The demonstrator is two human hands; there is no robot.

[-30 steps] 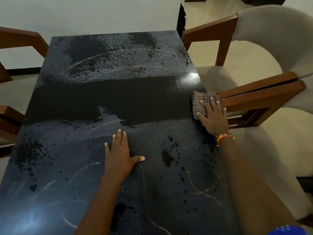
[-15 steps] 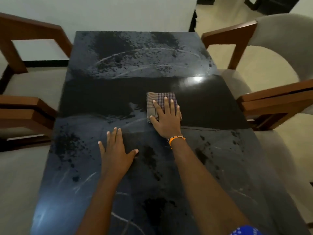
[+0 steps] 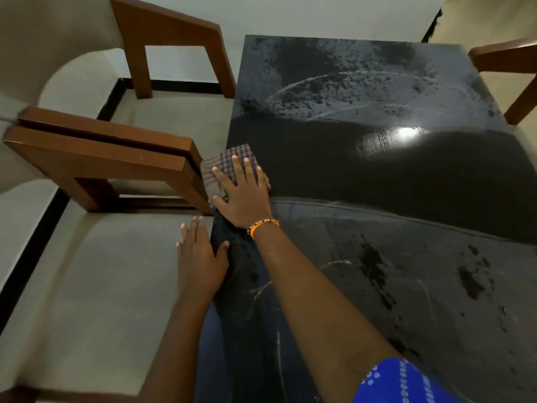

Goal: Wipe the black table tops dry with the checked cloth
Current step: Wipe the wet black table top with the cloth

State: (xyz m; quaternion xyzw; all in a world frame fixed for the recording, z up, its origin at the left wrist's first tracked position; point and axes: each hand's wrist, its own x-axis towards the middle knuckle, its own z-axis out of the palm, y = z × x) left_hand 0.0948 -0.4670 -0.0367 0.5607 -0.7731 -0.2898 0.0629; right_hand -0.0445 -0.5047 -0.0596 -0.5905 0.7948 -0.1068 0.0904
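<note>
The black table top fills the right side of the head view, with a dark wiped band across its middle and speckled wet patches at the far end and near me. The folded checked cloth lies at the table's left edge. My right hand presses flat on it with straight, spread fingers and wears an orange bead bracelet. My left hand rests flat at the left edge nearer to me, its fingers over the chair seat and its thumb on the table.
Two beige chairs with brown wooden arms stand tight against the table's left side; the cloth nearly touches the arm ends. A second chair arm shows at the far right. A white wall with black skirting lies behind.
My right hand has swept the cloth from the right edge across the table to the left edge, widening the wiped band. My left hand has slid left to the table's edge.
</note>
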